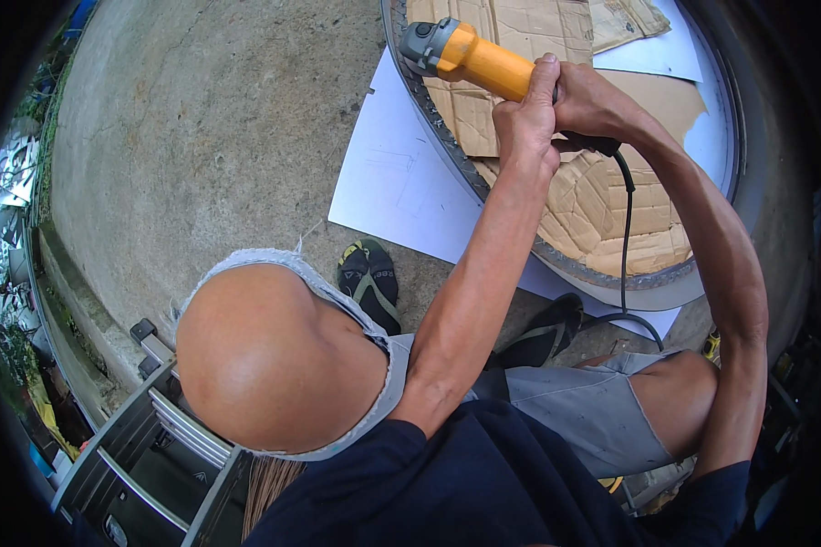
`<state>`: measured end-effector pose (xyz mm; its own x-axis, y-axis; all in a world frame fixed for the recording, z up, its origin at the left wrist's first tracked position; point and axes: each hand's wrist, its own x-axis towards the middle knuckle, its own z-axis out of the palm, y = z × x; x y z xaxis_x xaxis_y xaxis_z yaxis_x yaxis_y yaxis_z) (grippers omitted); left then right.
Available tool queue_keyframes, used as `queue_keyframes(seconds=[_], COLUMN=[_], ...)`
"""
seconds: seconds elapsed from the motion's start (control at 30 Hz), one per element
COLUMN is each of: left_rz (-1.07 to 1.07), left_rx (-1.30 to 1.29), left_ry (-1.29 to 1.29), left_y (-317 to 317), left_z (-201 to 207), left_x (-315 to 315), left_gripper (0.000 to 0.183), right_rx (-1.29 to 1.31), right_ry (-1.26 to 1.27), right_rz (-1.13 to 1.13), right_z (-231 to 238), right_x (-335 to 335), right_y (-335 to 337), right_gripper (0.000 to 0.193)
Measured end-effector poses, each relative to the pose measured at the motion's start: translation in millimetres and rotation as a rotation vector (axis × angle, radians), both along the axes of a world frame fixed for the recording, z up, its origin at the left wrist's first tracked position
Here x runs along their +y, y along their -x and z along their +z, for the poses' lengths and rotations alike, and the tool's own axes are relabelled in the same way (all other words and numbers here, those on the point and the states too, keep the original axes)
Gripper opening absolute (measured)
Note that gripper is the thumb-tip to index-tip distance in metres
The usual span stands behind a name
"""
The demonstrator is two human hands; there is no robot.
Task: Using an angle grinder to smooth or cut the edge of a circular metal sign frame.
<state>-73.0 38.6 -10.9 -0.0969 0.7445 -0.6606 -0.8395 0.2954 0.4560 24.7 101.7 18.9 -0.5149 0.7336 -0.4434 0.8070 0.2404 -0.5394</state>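
Observation:
Both my hands grip a yellow angle grinder (pixel 488 62) with a grey head. My left hand (pixel 527 128) wraps the rear of its body, thumb on top. Against it, my right hand (pixel 593 102) closes round the back end, where a black cord (pixel 628 210) hangs down. The grinder's head lies over the dark, notched rim (pixel 433 114) of a large round piece. Its disc is hidden from me. Sheets of brown cardboard (pixel 602 214) lie inside the rim.
A white board (pixel 401 173) sticks out from under the round piece on the concrete floor (pixel 210 109). My sandalled feet (pixel 369 283) stand near it. At lower left is a folded metal ladder (pixel 192 428); plants and scrap line the left edge.

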Motion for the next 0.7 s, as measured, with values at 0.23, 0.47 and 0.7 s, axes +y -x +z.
queue_keyframes(seconds=[0.23, 0.47, 0.7], left_rz=[-0.004, -0.003, 0.002], left_rx=[0.016, 0.013, 0.026], left_ry=[0.012, 0.002, 0.013], left_y=[-3, -3, -5], left_z=[-3, -7, -7], left_x=[-3, -3, -3], left_gripper=[0.049, 0.048, 0.046], right_rx=[-0.009, 0.017, 0.065], right_ry=[-0.032, 0.005, -0.005], right_rz=[-0.001, -0.005, -0.046], right_z=[-6, -11, -15], right_x=[-3, -3, -4], right_y=[-3, -6, -7], right_gripper=[0.04, 0.042, 0.044])
